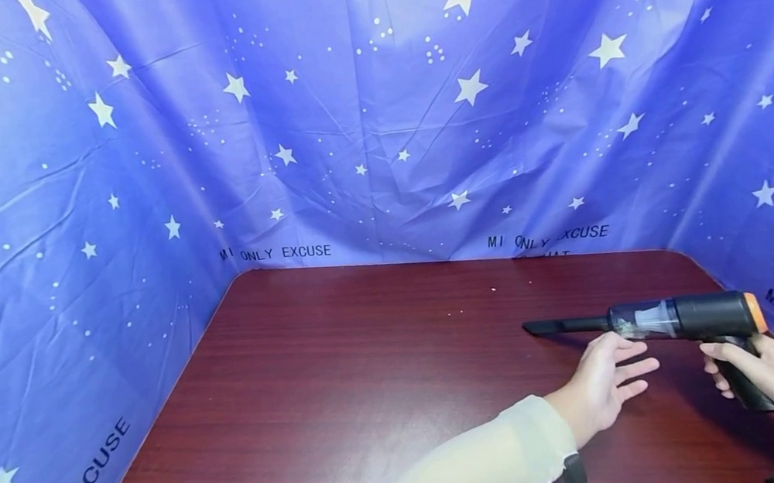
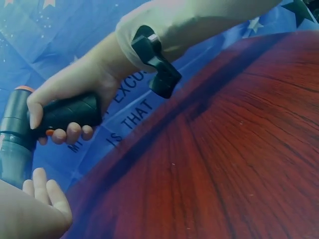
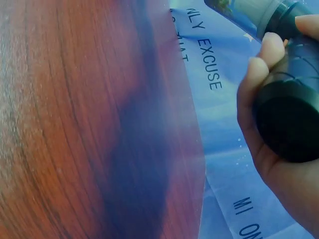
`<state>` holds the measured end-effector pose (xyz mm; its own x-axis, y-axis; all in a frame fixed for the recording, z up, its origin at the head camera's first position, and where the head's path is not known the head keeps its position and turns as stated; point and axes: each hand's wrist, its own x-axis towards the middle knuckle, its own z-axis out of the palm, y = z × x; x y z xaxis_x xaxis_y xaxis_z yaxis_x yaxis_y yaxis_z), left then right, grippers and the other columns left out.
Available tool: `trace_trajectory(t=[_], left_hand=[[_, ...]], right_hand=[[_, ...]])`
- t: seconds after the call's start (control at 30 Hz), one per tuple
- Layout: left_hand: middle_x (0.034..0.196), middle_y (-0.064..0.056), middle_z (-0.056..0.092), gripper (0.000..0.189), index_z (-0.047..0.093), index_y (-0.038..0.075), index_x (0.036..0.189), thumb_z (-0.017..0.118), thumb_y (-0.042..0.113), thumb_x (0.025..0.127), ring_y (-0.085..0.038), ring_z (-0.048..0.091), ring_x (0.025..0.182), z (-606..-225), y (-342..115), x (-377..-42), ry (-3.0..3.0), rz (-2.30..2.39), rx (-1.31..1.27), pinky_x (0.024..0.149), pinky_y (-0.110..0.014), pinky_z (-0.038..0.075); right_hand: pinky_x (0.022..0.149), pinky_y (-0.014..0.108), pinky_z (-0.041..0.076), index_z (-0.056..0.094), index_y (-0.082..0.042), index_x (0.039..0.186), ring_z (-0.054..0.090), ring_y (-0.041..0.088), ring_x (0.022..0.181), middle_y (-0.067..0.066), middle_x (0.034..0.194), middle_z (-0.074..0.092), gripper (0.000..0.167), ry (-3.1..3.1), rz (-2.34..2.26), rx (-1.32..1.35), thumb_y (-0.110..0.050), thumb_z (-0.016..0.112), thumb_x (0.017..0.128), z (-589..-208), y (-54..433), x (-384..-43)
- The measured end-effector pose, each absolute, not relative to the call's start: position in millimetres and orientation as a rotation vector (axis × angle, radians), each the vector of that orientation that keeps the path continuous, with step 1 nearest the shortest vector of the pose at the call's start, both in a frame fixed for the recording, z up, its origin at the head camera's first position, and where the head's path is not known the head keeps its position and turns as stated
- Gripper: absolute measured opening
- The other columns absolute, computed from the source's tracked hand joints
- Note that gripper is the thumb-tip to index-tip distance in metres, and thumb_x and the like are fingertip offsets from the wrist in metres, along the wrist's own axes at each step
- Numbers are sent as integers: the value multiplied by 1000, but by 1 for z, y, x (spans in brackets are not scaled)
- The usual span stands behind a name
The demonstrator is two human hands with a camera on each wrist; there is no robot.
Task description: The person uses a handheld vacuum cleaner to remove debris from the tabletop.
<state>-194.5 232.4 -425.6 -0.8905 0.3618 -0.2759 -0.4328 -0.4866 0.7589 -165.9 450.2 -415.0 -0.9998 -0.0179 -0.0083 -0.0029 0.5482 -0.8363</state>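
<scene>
A black handheld vacuum cleaner (image 1: 712, 315) with a clear dust chamber, an orange rear cap and a long flat nozzle (image 1: 573, 325) is held level above the table's right side, nozzle toward the left. My right hand (image 1: 770, 368) grips its handle; in the left wrist view the fingers curl round that handle (image 2: 75, 112), beside a small orange button. Just below the clear chamber is my left hand (image 1: 603, 380), its fingers spread and nearly straight. Whether it touches the chamber I cannot tell. Pale bits show inside the chamber. The right wrist view shows the handle's round black base (image 3: 286, 124).
The dark red wooden table (image 1: 343, 370) has a few tiny white crumbs (image 1: 493, 289) toward its back. Blue star-printed curtains (image 1: 361, 119) stand along the back and both sides. A shadow falls across the table's right part.
</scene>
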Motion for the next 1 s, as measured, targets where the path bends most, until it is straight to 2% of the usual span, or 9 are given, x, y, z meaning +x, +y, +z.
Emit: trace_trajectory(t=[0.13, 0.27, 0.37, 0.47, 0.57, 0.67, 0.77, 0.9, 1.0], left_hand=[[115, -12, 68, 21, 58, 1, 102, 48, 12, 87, -37, 67, 107, -424, 233, -194, 1225, 2338, -80, 99, -60, 45], [113, -12, 69, 23, 57, 0, 103, 48, 11, 86, -37, 68, 106, -426, 232, -197, 1237, 2343, -111, 98, -59, 47], [112, -12, 67, 38, 53, -1, 120, 50, 9, 83, -39, 67, 107, -426, 232, -203, 1224, 2380, -141, 98, -61, 46], [116, -13, 64, 59, 43, 5, 139, 53, 7, 81, -42, 65, 110, -425, 231, -212, 1204, 2413, -157, 99, -64, 43], [122, -14, 61, 63, 44, 6, 142, 54, 8, 80, -42, 63, 112, -424, 228, -223, 1211, 2431, -162, 100, -65, 42], [122, -15, 61, 62, 45, 6, 142, 54, 9, 80, -41, 63, 113, -424, 224, -234, 1238, 2455, -181, 100, -64, 43], [119, -14, 63, 59, 50, 8, 138, 55, 8, 79, -40, 64, 112, -424, 219, -242, 1258, 2493, -212, 99, -62, 44], [119, -14, 63, 47, 56, 10, 126, 54, 8, 79, -40, 62, 114, -424, 211, -251, 1278, 2546, -257, 99, -62, 44], [117, -12, 64, 42, 57, 9, 121, 53, 8, 79, -38, 63, 114, -425, 209, -253, 1288, 2586, -268, 100, -62, 43]], right_hand=[[50, 35, 55, 62, -19, 88, 62, 16, 60, 0, 73, 62, 23, 2763, -1463, 16, -13, 48, 105, -415, 453, -163], [52, 35, 56, 60, -19, 92, 62, 16, 61, 1, 76, 62, 19, 2729, -1496, -6, -15, 47, 106, -415, 452, -167], [54, 35, 57, 58, -19, 95, 63, 16, 63, 2, 78, 62, 15, 2702, -1567, -4, -16, 47, 106, -416, 443, -175], [56, 34, 58, 59, -19, 96, 64, 16, 65, 2, 79, 63, 14, 2698, -1619, 5, -17, 49, 106, -417, 432, -184], [57, 35, 59, 59, -23, 97, 66, 16, 65, 2, 80, 64, 14, 2685, -1678, -14, -18, 50, 106, -417, 419, -192], [58, 36, 60, 58, -24, 99, 66, 17, 66, 3, 81, 64, 11, 2663, -1728, -25, -20, 51, 106, -416, 405, -201], [59, 37, 60, 57, -17, 103, 67, 18, 66, 6, 82, 64, 8, 2670, -1735, -24, -23, 52, 106, -415, 391, -209], [59, 39, 60, 52, -1, 112, 67, 22, 67, 11, 83, 63, 25, 2702, -1693, -64, -25, 53, 106, -413, 374, -218], [57, 39, 59, 50, -1, 113, 66, 22, 64, 9, 80, 62, 27, 2729, -1686, -63, -27, 53, 105, -411, 367, -223]])
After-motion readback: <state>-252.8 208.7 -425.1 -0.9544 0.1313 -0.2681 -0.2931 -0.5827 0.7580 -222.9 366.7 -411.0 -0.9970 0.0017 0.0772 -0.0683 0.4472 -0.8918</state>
